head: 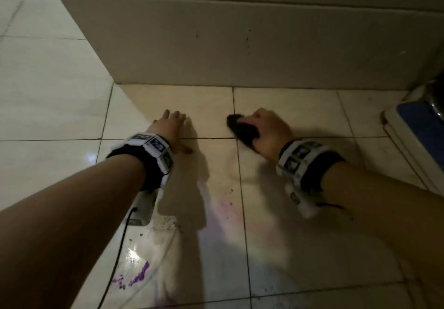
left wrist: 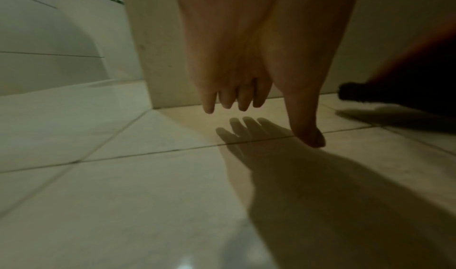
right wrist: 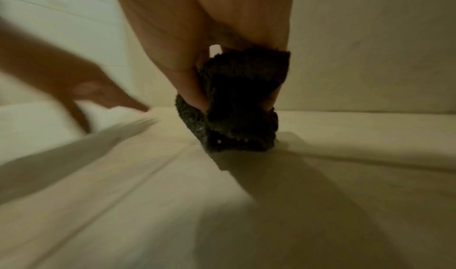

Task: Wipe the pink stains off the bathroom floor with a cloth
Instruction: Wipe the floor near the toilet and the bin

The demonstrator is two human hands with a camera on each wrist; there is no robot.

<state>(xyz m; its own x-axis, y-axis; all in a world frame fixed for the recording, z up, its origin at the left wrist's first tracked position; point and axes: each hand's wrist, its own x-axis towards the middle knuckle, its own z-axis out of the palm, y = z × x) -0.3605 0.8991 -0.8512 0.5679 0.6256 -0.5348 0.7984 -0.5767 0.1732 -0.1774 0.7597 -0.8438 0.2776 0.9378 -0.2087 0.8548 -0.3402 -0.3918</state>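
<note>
My right hand grips a dark fuzzy cloth low over the pale floor tiles near the wall base. In the right wrist view the cloth hangs bunched from my fingers, its lower end at the floor. My left hand is spread open just above the tiles, fingers straight, holding nothing; the left wrist view shows the fingers and their shadow below. Pink-purple stains lie on the floor nearer me, with smaller specks and a faint pinkish smear between my forearms.
A beige tiled wall rises straight ahead, with a corner on the left. A toilet base shows in the left wrist view. A white and blue object sits at the right edge. A black cable trails from my left wrist.
</note>
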